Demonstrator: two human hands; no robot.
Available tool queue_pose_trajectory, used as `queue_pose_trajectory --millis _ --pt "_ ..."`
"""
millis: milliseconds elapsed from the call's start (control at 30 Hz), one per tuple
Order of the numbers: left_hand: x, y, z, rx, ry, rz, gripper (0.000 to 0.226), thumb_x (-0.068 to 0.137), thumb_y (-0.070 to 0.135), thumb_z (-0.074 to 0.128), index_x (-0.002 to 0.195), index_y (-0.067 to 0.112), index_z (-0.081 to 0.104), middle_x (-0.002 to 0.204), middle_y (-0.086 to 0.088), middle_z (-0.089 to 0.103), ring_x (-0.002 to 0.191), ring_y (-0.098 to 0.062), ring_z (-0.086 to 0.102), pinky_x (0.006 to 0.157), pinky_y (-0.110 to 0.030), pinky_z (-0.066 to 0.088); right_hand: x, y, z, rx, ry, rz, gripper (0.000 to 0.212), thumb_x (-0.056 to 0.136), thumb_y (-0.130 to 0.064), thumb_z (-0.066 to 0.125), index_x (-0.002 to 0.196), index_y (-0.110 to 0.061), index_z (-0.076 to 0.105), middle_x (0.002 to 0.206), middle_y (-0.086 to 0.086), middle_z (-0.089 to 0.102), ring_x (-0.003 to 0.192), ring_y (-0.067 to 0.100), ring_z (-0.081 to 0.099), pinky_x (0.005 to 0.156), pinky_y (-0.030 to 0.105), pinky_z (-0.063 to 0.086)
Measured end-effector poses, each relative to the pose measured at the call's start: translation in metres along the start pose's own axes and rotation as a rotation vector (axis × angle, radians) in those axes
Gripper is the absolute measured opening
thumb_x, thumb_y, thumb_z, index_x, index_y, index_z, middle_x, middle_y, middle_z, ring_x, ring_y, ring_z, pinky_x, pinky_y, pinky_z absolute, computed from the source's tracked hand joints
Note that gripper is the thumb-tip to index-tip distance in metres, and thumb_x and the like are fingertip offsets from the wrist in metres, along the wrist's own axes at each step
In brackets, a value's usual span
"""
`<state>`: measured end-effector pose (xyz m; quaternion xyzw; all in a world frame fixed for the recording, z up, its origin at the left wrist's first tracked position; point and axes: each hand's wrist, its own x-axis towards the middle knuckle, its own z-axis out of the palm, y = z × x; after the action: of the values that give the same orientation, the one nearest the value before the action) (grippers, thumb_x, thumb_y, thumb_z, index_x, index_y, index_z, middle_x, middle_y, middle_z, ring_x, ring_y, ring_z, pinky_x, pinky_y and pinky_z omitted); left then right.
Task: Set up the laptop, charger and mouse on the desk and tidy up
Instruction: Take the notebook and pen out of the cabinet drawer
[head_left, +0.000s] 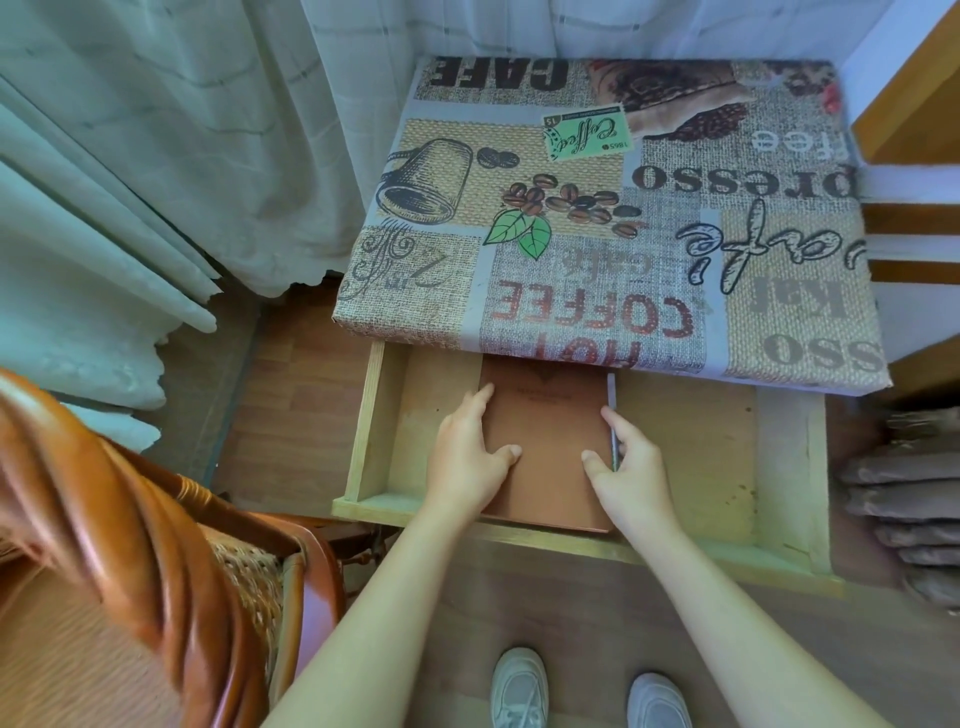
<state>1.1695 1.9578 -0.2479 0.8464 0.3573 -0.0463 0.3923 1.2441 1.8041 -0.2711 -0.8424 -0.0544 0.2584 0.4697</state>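
notebook (545, 447) in drawer (691, 447), lengthwise away | both hands' fingers (480, 402) gripping its sides

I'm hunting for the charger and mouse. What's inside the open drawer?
The drawer holds a brown notebook with a pen along its right edge, both hands on them. No charger or mouse shows; the back is hidden under the desktop.

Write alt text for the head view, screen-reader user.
Two bare hands, left hand and right hand, hold a brown notebook in an open wooden drawer; the right hand also holds a pen. Above is a desk with a coffee-print cloth; a wicker chair stands left.
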Motion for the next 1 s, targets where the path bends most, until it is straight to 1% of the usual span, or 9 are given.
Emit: queue_pose_trajectory --millis 100,233,333,533,633,700,833,933,1000 --pt "-0.013 0.004 -0.007 0.072 -0.056 0.068 0.068 0.081 0.023 0.075 0.142 0.024 0.044 0.156 -0.011 0.026 0.140 -0.021 0.026 0.112 -0.029 0.021 -0.011 -0.003 -0.005 -0.048 0.016 -0.026 0.056 0.084 -0.006 0.063 0.137 -0.008 0.045 0.146 0.009 0.043 0.135 0.020 0.038 0.110 0.023 0.024" --pt "-0.033 0.006 -0.013 0.115 -0.085 0.131 0.077 0.077 0.033 0.078 0.143 0.025 0.041 0.158 -0.006 0.020 0.139 -0.019 0.022 0.110 -0.026 0.020 -0.031 -0.006 -0.010 -0.114 0.023 -0.048 0.056 0.085 -0.012 0.064 0.138 -0.010 0.045 0.149 0.010 0.038 0.136 0.022 0.037 0.112 0.028 0.027" --pt "-0.049 0.006 -0.015 0.115 -0.054 0.149 0.081 0.073 0.038 0.080 0.143 0.025 0.042 0.157 -0.005 0.021 0.138 -0.020 0.023 0.110 -0.026 0.020 -0.048 -0.009 -0.014 -0.136 0.027 -0.067 0.057 0.085 -0.013 0.064 0.139 -0.011 0.045 0.150 0.009 0.037 0.135 0.024 0.039 0.111 0.031 0.029" --pt "-0.073 0.010 -0.030 0.115 -0.036 0.196 0.083 0.071 0.041 0.081 0.143 0.028 0.041 0.158 0.000 0.019 0.138 -0.017 0.022 0.110 -0.028 0.021 -0.077 -0.021 -0.025 -0.157 0.024 -0.106 0.057 0.086 -0.013 0.063 0.140 -0.013 0.044 0.153 0.011 0.031 0.139 0.020 0.033 0.105 0.018 0.024" --pt "-0.079 0.020 -0.044 0.117 -0.006 0.242 0.082 0.069 0.042 0.082 0.141 0.029 0.044 0.157 0.003 0.021 0.136 -0.015 0.024 0.106 -0.023 0.022 -0.086 -0.035 -0.033 -0.153 0.031 -0.123 0.057 0.086 -0.014 0.064 0.139 -0.013 0.044 0.152 0.011 0.033 0.136 0.023 0.038 0.110 0.028 0.030" --pt "-0.081 0.027 -0.054 0.114 0.018 0.259 0.082 0.068 0.043 0.082 0.140 0.030 0.045 0.157 0.005 0.022 0.135 -0.014 0.025 0.104 -0.022 0.023 -0.091 -0.048 -0.038 -0.153 0.051 -0.141 0.056 0.085 -0.013 0.065 0.138 -0.012 0.046 0.150 0.013 0.036 0.133 0.027 0.042 0.109 0.034 0.034" --pt "-0.075 0.042 -0.074 0.051 0.059 0.299 0.081 0.066 0.043 0.084 0.138 0.032 0.048 0.156 0.005 0.026 0.135 -0.013 0.028 0.103 -0.020 0.023 -0.088 -0.080 -0.049 -0.139 0.105 -0.188 0.055 0.084 -0.010 0.065 0.137 -0.011 0.047 0.151 0.012 0.034 0.138 0.020 0.034 0.111 0.027 0.028" --pt "-0.059 0.060 -0.083 0.019 0.095 0.316 0.080 0.065 0.042 0.084 0.136 0.032 0.051 0.155 0.004 0.028 0.136 -0.014 0.029 0.104 -0.022 0.024 -0.072 -0.101 -0.060 -0.134 0.135 -0.223 0.055 0.083 -0.009 0.066 0.136 -0.012 0.049 0.150 0.010 0.037 0.137 0.018 0.035 0.113 0.030 0.028" --pt "-0.042 0.076 -0.085 0.031 0.103 0.333 0.080 0.065 0.044 0.084 0.136 0.032 0.050 0.156 0.001 0.028 0.136 -0.015 0.031 0.107 -0.026 0.026 -0.055 -0.113 -0.070 -0.119 0.149 -0.214 0.055 0.084 -0.010 0.066 0.136 -0.013 0.049 0.150 0.009 0.036 0.138 0.017 0.033 0.113 0.028 0.025"
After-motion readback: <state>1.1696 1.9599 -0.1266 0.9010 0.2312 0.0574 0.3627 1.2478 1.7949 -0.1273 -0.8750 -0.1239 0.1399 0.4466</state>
